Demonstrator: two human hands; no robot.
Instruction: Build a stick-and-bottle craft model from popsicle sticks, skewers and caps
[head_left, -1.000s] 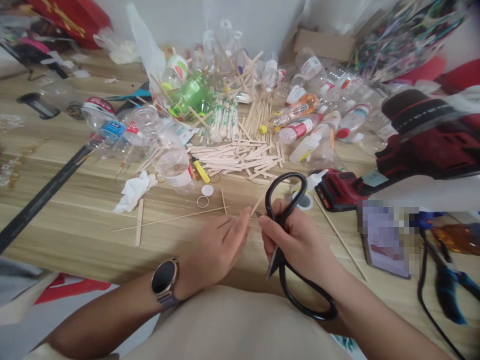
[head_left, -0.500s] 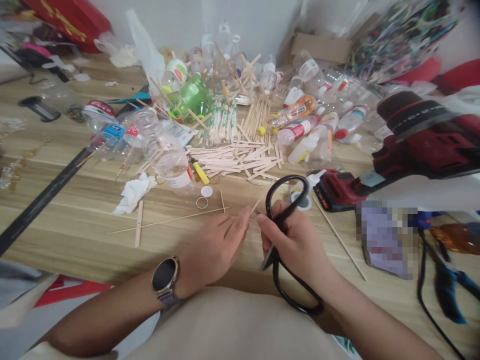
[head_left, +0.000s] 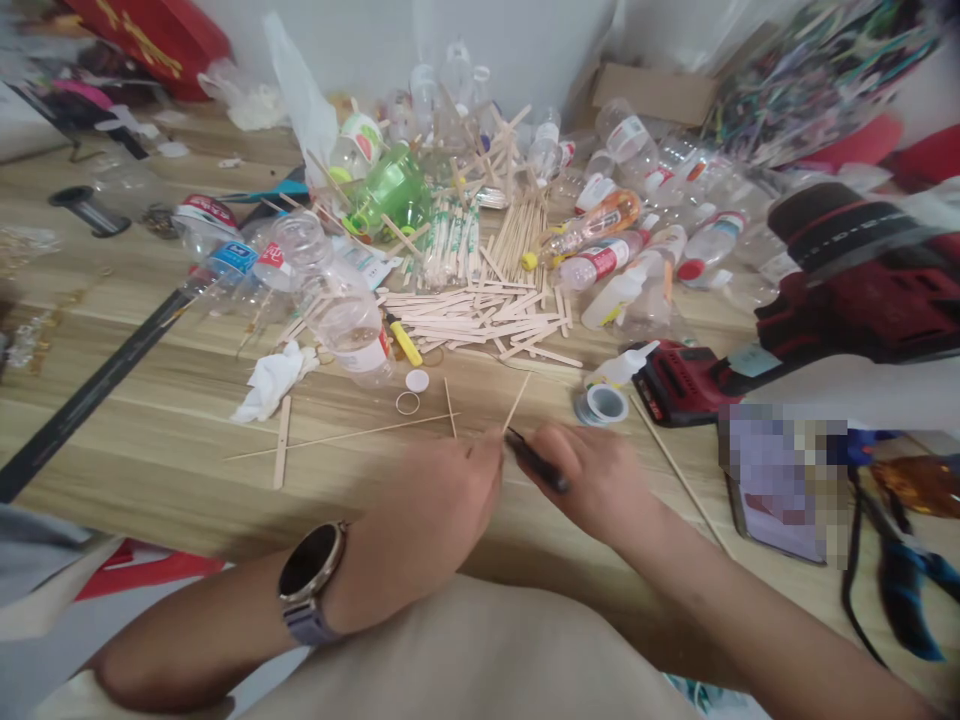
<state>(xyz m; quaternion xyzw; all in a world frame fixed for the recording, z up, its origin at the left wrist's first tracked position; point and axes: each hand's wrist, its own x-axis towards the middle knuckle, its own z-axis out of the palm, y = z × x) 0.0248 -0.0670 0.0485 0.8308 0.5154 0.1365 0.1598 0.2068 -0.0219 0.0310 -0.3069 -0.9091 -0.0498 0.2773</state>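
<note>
My left hand (head_left: 435,500), with a watch on its wrist, is closed on a thin wooden stick (head_left: 517,400) whose upper end pokes out past the fingers. Close beside it on the right, my right hand (head_left: 589,480) grips black-handled scissors (head_left: 538,462). Their near end touches or almost touches the stick at my left fingertips; the blades are mostly hidden. Just beyond the left hand lie a long thin stick (head_left: 337,437) and a short one (head_left: 450,405), which cross. A flat craft stick (head_left: 282,445) rests further left.
Craft sticks (head_left: 480,320) lie heaped mid-table, with plastic bottles (head_left: 600,260) behind. A red cordless drill (head_left: 847,290) and a phone (head_left: 784,490) are at the right. Left stand a clear bottle (head_left: 349,330) and a crumpled tissue (head_left: 276,382). A small spool (head_left: 602,404) sits near the right hand.
My right hand has turned the scissors, so their large loops no longer show, and brought them to the stick. My left hand has rolled over slightly, still pinching the stick.
</note>
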